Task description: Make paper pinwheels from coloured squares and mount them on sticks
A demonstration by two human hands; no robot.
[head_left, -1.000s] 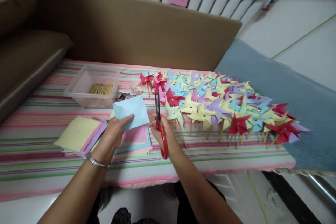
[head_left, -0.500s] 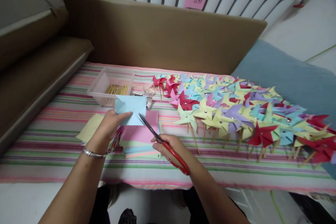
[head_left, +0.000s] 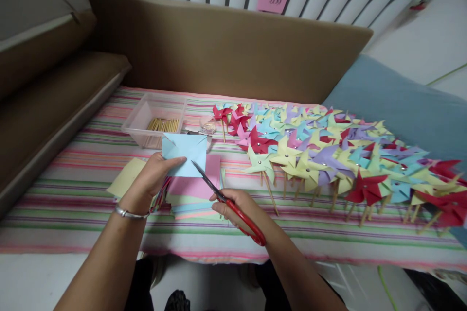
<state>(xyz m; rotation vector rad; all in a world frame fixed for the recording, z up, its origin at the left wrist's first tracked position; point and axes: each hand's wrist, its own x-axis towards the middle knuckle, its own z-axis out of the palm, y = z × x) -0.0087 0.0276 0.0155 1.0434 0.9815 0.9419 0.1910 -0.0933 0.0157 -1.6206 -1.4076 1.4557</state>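
A light blue paper square (head_left: pixel 184 145) is pinched between the thumb and fingers of my left hand (head_left: pixel 157 170). Slits run inward from its two upper corners. My right hand (head_left: pixel 233 206) grips red-handled scissors (head_left: pixel 251 226), their blades pointing up and left with the tips over the square's lower right part. The blades look nearly closed; whether they touch the paper I cannot tell. Beneath the blue square lies a stack of coloured paper topped by a pink sheet (head_left: pixel 197 187). A yellow sheet (head_left: pixel 126 177) rests left of my left hand.
Many finished paper pinwheels (head_left: pixel 286 153) on sticks cover the right side of the striped cloth (head_left: pixel 109 228). Behind my left hand stands a clear plastic box (head_left: pixel 136 129) holding short sticks (head_left: pixel 163 124). A small round container (head_left: pixel 207 125) is beside it. Brown cushions (head_left: pixel 226 53) border the back and left.
The blue square has shifted slightly right, and a slit at its upper right corner now shows. The scissors tips sit a little further left on the paper.
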